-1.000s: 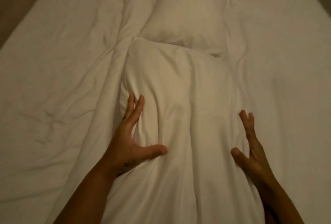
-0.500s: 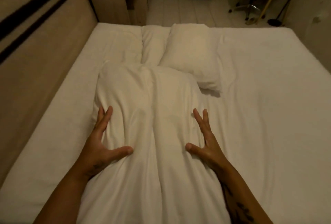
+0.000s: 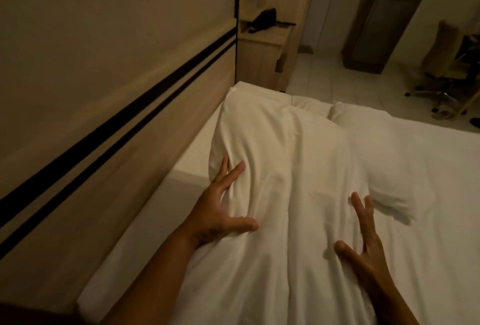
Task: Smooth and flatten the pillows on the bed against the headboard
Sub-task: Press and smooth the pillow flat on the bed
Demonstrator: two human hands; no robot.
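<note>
A large white pillow (image 3: 285, 169), creased lengthwise, lies on the white bed (image 3: 441, 234) close to the wooden headboard (image 3: 104, 143) with two black stripes on the left. My left hand (image 3: 220, 215) clamps the pillow's left side, thumb on top and fingers spread against the fabric. Pressed against the pillow's right side is my right hand (image 3: 363, 249), its fingers apart. A second, smaller white pillow (image 3: 389, 169) lies just right of the large one, touching it. A narrow strip of bare mattress separates the large pillow from the headboard.
A wooden bedside unit (image 3: 259, 47) with a dark object (image 3: 265, 19) on it stands beyond the bed's far corner. Across the tiled floor (image 3: 324, 78) are a tall cabinet (image 3: 384, 13) and a swivel chair (image 3: 446, 65) at the right.
Both hands have shifted the large pillow left toward the headboard. My view has swung left and up, bringing the headboard and the room into sight. The right hand moved in against the pillow.
</note>
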